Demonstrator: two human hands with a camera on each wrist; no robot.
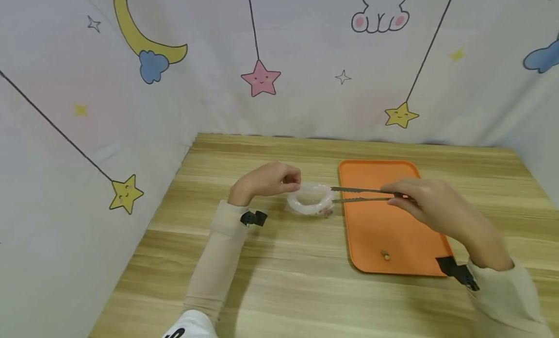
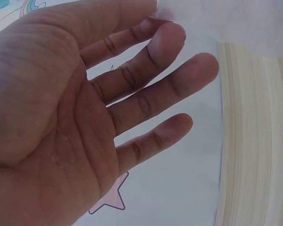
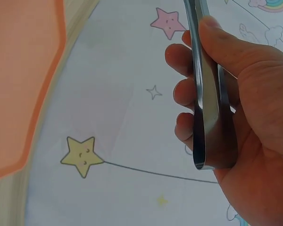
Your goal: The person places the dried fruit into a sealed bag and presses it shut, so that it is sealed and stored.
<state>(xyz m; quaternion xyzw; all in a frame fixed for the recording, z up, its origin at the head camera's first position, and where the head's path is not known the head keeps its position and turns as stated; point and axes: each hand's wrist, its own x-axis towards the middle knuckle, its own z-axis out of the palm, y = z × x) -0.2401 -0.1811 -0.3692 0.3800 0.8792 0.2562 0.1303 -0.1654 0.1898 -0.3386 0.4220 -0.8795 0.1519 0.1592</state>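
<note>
My left hand [image 1: 271,178] pinches the rim of a clear plastic bag [image 1: 307,209] between thumb and index finger. The bag's mouth is spread into a whitish ring, and small brownish pieces [image 1: 325,212] show through its lower right side. In the left wrist view, the other fingers of the left hand [image 2: 94,103] stretch away from the translucent plastic [image 2: 203,21]. Metal tongs [image 1: 360,190] are gripped in my right hand [image 1: 430,202], their arms apart and the tips by the bag's right edge. The right wrist view shows the tongs' bent end [image 3: 212,141] against the palm.
An orange tray [image 1: 371,231] lies on the wooden table [image 1: 284,284] beneath the tongs and right hand. One small brownish piece [image 1: 386,255] sits near the tray's front edge. A patterned cloth [image 1: 305,109] hangs behind the table and along its left side.
</note>
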